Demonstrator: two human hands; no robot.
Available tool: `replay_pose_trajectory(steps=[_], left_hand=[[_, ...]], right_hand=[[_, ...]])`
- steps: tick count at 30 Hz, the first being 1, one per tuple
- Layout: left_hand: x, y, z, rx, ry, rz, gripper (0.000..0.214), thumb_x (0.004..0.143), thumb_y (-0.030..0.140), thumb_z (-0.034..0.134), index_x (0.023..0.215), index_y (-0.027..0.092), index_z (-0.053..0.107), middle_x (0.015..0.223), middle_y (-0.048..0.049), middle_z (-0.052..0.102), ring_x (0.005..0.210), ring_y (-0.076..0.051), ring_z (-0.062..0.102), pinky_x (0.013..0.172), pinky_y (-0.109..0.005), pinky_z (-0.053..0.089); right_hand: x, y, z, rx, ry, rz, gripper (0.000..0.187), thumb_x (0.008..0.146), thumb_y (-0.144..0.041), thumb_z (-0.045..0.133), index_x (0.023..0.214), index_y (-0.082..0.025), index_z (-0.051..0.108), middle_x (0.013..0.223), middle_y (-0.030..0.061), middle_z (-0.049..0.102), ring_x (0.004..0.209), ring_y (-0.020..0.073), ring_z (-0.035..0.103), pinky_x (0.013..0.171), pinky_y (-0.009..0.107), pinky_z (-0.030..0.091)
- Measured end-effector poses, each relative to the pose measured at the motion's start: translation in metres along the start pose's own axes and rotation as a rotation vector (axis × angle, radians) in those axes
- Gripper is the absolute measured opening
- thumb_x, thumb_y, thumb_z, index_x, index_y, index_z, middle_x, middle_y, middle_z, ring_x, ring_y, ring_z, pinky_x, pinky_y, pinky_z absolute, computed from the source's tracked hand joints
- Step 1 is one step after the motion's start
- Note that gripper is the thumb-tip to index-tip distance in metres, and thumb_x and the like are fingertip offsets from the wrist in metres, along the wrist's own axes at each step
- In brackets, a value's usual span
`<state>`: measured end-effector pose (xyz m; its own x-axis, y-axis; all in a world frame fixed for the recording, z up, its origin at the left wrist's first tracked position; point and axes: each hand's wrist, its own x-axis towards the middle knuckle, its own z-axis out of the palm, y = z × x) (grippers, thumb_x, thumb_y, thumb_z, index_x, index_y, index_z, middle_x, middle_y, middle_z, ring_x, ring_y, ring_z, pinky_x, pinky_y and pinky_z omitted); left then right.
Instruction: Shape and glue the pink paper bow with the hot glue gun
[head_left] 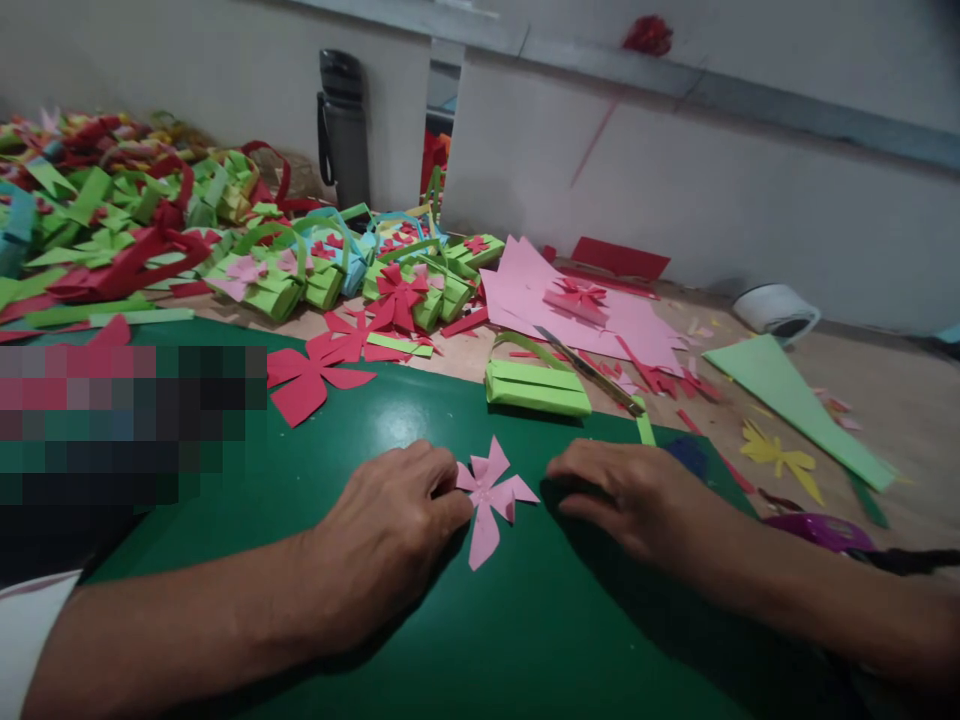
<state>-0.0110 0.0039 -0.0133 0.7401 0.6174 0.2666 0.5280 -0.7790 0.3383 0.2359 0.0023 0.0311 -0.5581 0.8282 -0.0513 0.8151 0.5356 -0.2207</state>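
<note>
A pink paper flower (486, 497) lies on the green mat, with dots at its centre and one petal edge curled up. My left hand (409, 520) pinches its left petal between thumb and fingers. Just right of the flower, my right hand (626, 495) is loosely curled, its thumb apart from the fingers. I see nothing in it. A light green folded paper bag (536, 388) stands beyond the two hands, at the mat's far edge. Red paper flower cutouts (315, 375) lie to the left of it.
Finished paper bags (262, 275) are heaped at the back left near a dark bottle (345, 130). Pink paper sheets (517, 290), tweezers (592, 370), a white cup (776, 308), a yellow cutout (778, 455) and purple-handled scissors (821, 530) lie around the green mat (525, 650).
</note>
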Motion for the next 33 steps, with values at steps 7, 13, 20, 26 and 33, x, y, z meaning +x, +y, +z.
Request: replay_pose_trajectory(steps=[7, 13, 20, 26, 33], left_hand=[[0.001, -0.002, 0.0, -0.006, -0.028, -0.009, 0.021, 0.092, 0.016, 0.041, 0.079, 0.017, 0.057, 0.079, -0.0025, 0.05, 0.07, -0.016, 0.039, 0.059, -0.029, 0.026], [0.0, 0.0, 0.001, 0.0, -0.026, -0.015, 0.019, 0.091, 0.016, 0.042, 0.08, 0.018, 0.057, 0.08, -0.0022, 0.049, 0.07, -0.016, 0.039, 0.059, -0.029, 0.026], [0.0, 0.0, 0.001, 0.004, -0.006, -0.022, 0.019, 0.089, 0.014, 0.043, 0.078, 0.017, 0.058, 0.078, -0.0027, 0.048, 0.068, -0.015, 0.037, 0.057, -0.029, 0.025], [-0.002, 0.0, -0.001, -0.035, -0.022, -0.022, 0.016, 0.083, 0.007, 0.045, 0.079, 0.016, 0.057, 0.077, -0.0032, 0.048, 0.069, -0.016, 0.039, 0.059, -0.028, 0.029], [-0.001, 0.001, -0.002, -0.018, -0.04, -0.02, 0.016, 0.086, 0.012, 0.045, 0.08, 0.019, 0.058, 0.077, -0.0019, 0.047, 0.066, -0.015, 0.037, 0.057, -0.028, 0.025]], right_hand=[[0.021, 0.005, 0.005, 0.442, -0.077, 0.055, 0.004, 0.077, -0.014, 0.062, 0.079, -0.016, 0.064, 0.071, -0.001, 0.06, 0.062, 0.0102, 0.054, 0.056, 0.02, 0.039], [0.033, 0.009, 0.005, 0.502, -0.12, -0.017, 0.008, 0.08, -0.018, 0.062, 0.083, -0.017, 0.069, 0.072, 0.0001, 0.063, 0.063, 0.0105, 0.056, 0.056, 0.019, 0.04], [0.032, 0.009, 0.002, 0.414, -0.137, -0.013, 0.011, 0.081, -0.014, 0.058, 0.087, -0.016, 0.067, 0.078, 0.0011, 0.065, 0.069, 0.0118, 0.058, 0.061, 0.02, 0.041], [0.027, 0.002, -0.005, 0.448, -0.177, 0.094, 0.018, 0.078, -0.01, 0.056, 0.09, -0.016, 0.067, 0.078, 0.0005, 0.065, 0.067, 0.0116, 0.056, 0.06, 0.02, 0.04], [0.039, -0.004, -0.004, 0.743, -0.303, 0.274, 0.015, 0.079, -0.025, 0.057, 0.084, -0.018, 0.07, 0.065, -0.0028, 0.06, 0.048, 0.0063, 0.043, 0.044, 0.017, 0.035]])
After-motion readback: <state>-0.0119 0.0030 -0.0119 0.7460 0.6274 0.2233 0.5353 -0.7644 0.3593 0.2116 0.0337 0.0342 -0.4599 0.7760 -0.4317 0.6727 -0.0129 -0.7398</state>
